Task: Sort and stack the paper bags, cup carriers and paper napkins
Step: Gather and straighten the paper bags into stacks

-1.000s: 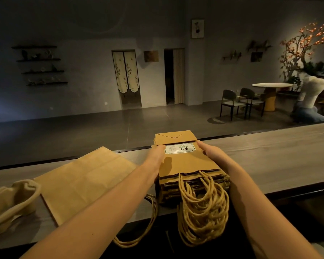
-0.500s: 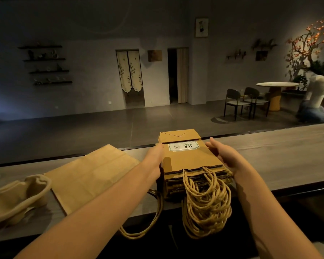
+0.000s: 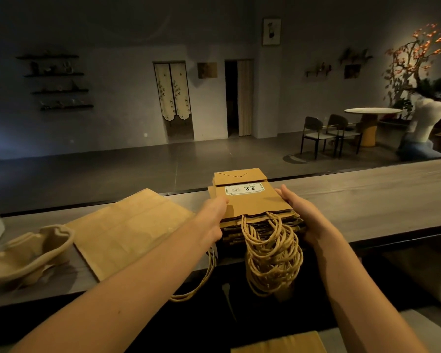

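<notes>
Twine handles (image 3: 271, 258) hang over the counter's (image 3: 367, 200) near edge. Left hand (image 3: 211, 220) and right hand (image 3: 303, 217) flank the stack of paper bags (image 3: 252, 206) lying just behind, each grip open, straight fingers apparently pressing its sides.

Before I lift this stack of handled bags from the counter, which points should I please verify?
1. Hands on both sides: left hand and right hand press the bag stack sides: ok.
2. Stack squared: near edges uneven: not ok.
3. Handles gathered: handles dangle over the counter edge: not ok.
4. Grip under the stack: hidden: cannot tell.
5. Free of the flat bag at left: cannot tell.
</notes>
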A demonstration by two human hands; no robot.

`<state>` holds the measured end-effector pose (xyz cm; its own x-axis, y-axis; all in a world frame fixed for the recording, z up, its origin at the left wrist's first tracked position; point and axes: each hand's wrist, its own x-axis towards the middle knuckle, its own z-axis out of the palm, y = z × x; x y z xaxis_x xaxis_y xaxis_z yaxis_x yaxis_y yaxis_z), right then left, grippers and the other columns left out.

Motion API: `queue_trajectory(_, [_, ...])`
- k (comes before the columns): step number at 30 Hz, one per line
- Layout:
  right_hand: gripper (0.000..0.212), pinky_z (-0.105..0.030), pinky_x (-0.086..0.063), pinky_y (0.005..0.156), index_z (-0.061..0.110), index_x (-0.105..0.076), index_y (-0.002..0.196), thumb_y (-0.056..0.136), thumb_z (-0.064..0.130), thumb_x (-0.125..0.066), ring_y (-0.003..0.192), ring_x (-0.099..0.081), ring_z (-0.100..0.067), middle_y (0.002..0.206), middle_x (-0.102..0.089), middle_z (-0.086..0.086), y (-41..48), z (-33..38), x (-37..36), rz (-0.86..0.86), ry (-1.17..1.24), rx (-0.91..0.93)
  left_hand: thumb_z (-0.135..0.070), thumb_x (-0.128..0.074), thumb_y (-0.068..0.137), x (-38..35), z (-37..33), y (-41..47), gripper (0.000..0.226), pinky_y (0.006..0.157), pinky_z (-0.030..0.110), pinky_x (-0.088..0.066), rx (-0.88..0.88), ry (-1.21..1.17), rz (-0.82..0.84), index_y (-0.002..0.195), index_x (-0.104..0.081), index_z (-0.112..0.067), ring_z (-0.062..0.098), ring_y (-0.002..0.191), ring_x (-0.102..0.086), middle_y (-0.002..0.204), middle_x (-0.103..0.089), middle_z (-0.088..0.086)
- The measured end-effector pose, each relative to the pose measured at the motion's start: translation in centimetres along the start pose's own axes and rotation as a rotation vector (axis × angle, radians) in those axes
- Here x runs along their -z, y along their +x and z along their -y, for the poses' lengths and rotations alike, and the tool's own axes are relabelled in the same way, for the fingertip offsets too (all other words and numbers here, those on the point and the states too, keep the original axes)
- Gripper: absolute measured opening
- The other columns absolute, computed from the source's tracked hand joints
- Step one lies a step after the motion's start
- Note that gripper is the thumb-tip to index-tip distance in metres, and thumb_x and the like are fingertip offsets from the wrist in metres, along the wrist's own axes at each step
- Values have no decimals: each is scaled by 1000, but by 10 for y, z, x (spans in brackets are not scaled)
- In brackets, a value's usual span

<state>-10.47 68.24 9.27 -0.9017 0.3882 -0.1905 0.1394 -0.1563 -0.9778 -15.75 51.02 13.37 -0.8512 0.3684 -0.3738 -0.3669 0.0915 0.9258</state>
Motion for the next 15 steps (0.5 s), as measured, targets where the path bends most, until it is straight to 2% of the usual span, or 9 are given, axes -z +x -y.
queue_trajectory(2, [38, -34, -48, 79, 23, -62, 104, 97, 49, -35, 100, -63, -22, 107, -67, -7, -5, 3, -2, 3, 9, 21, -16, -42, 98, 4, -1, -5, 14, 63, 27, -44, 4, -19, 8, 101, -54, -10, 18, 74, -53, 82, -55, 6])
queue_trajectory(3, [41, -34, -47, 80, 22, -63, 106, 98, 48, -32, 100, -63, -22, 106, -68, -7, -8, 3, -3, 18, 16, 41, -17, -44, 98, 7, 0, -6, 16, 69, 30, -47, 1, -30, 18, 99, -57, -10, 19, 77, -56, 83, -58, 7])
queue_trajectory(5, [44, -35, -47, 84, 20, -62, 112, 100, 46, -28, 102, -63, -22, 108, -68, -8, -14, 4, -6, 39, 42, 62, -22, -48, 96, 13, 1, -6, 18, 88, 35, -50, -16, -35, 49, 102, -62, -13, 23, 92, -61, 91, -65, 8])
queue_trajectory(6, [44, -36, -47, 87, 21, -63, 110, 100, 46, -28, 103, -62, -23, 109, -67, -9, -18, 5, -7, 39, 50, 56, -24, -49, 96, 15, 3, -7, 18, 93, 37, -49, -20, -27, 64, 101, -63, -14, 23, 98, -61, 97, -67, 8])
queue_trajectory(9, [41, -40, -45, 95, 22, -64, 102, 98, 48, -32, 108, -60, -26, 113, -66, -10, -31, 6, -6, 26, 38, 17, -26, -48, 96, 17, 6, -13, 20, 92, 37, -49, -23, -23, 119, 105, -63, -15, 24, 103, -62, 109, -67, 10])
queue_trajectory(12, [36, -38, -40, 102, 24, -61, 92, 98, 47, -34, 109, -58, -23, 102, -65, -2, -45, 6, -6, 3, 41, 16, -30, -44, 97, 15, 10, -18, 26, 106, 42, -37, -26, 6, 110, 112, -61, -18, 25, 113, -56, 119, -64, 9])
queue_trajectory(15, [33, -39, -41, 102, 22, -62, 92, 98, 45, -39, 104, -60, -22, 100, -67, -5, -54, 5, -10, -57, 11, -2, -29, -43, 98, 15, 13, -25, 30, 96, 35, -42, -25, 18, 80, 122, -56, -16, 23, 113, -55, 123, -60, 8])
